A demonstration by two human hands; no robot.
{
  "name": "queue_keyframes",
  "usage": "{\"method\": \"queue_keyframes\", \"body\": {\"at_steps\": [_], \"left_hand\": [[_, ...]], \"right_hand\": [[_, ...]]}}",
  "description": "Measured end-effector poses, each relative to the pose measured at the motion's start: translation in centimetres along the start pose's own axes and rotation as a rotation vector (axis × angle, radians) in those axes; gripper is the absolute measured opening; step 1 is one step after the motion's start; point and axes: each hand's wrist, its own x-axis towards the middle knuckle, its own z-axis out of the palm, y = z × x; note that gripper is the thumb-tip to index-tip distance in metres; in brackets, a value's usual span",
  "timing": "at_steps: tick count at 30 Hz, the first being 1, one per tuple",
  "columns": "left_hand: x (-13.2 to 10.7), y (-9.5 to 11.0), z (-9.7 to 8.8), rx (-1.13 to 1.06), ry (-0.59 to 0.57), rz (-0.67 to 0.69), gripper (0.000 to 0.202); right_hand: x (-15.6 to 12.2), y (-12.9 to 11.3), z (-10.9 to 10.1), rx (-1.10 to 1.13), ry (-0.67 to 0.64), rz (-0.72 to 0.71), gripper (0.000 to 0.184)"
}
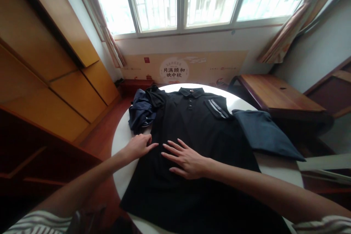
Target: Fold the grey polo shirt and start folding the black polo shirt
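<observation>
A black polo shirt (pixel 197 135) lies spread face up on a round white table (pixel 120 146), collar at the far side, with a striped chest pocket (pixel 216 109). My left hand (pixel 138 146) rests at the shirt's left edge, fingers together and flat, pointing right. My right hand (pixel 183 159) lies flat on the shirt's middle, fingers spread and pointing left. The two hands are close together, fingertips a short gap apart. Neither hand holds anything.
A crumpled dark blue garment (pixel 141 113) sits at the table's far left. A dark blue sleeve or second garment (pixel 264 133) hangs off the right side. A wooden bench (pixel 276 97) stands to the right, wooden cabinets (pixel 55 80) to the left, windows (pixel 192 0) ahead.
</observation>
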Motion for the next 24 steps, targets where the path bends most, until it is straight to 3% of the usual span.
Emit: {"method": "queue_keyframes", "body": {"at_steps": [5,9,13,17,20,24], "left_hand": [[-0.8,-0.1,1.4,-0.053,0.023,0.093,0.032],[-0.8,-2.1,1.2,-0.317,0.073,0.174,0.034],[-1.5,-3.9,1.2,-0.543,0.111,0.145,0.04],[-1.3,-3.6,1.3,-0.506,0.151,0.164,0.041],[1.2,-2.6,-0.4,-0.374,0.322,0.088,0.042],[8.1,-2.3,-5.0,-0.234,0.55,-0.162,0.035]], "right_hand": [[-0.2,-0.3,0.0,-0.008,-0.015,0.008,0.061],[-0.1,-0.5,-0.3,-0.008,-0.025,0.023,0.061],[-0.3,-0.4,-0.2,-0.013,-0.02,0.007,0.06],[0.2,-0.8,-0.5,-0.088,0.01,-0.002,0.06],[2.2,-2.5,-0.9,-0.159,0.07,0.003,0.057],[6.8,-5.9,-0.2,-0.198,0.077,0.108,0.067]]}}
